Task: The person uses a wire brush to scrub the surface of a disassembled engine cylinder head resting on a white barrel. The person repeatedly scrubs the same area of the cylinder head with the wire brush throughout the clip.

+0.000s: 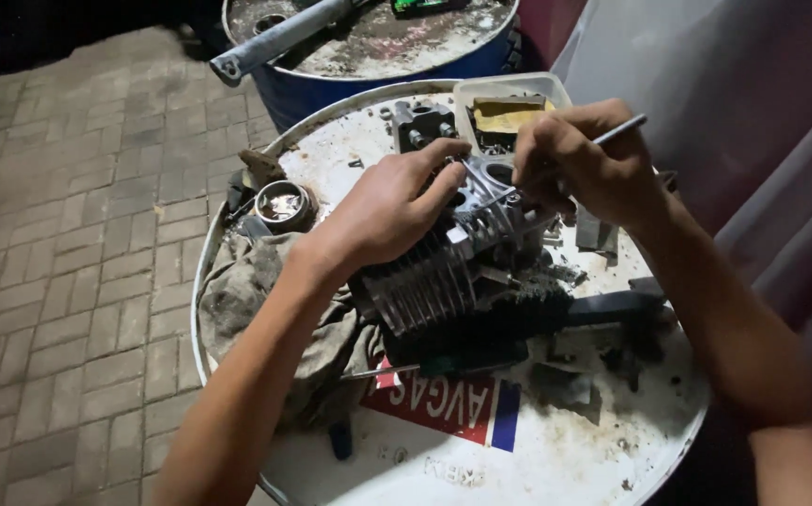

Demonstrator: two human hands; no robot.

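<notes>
Grey finned metal engine cylinder (443,272) lies on white drum top (556,459). Left hand (392,206) grips its upper end. Right hand (579,164) pinches thin metal rod (617,131), tip at cylinder.

Dim surroundings, bright light on drum top, slight blur

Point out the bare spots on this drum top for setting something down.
Bare room lies on the white drum top at the near edge, right of the red and blue label. It is crowded around the finned cylinder, the rag and the plastic tray.
</notes>
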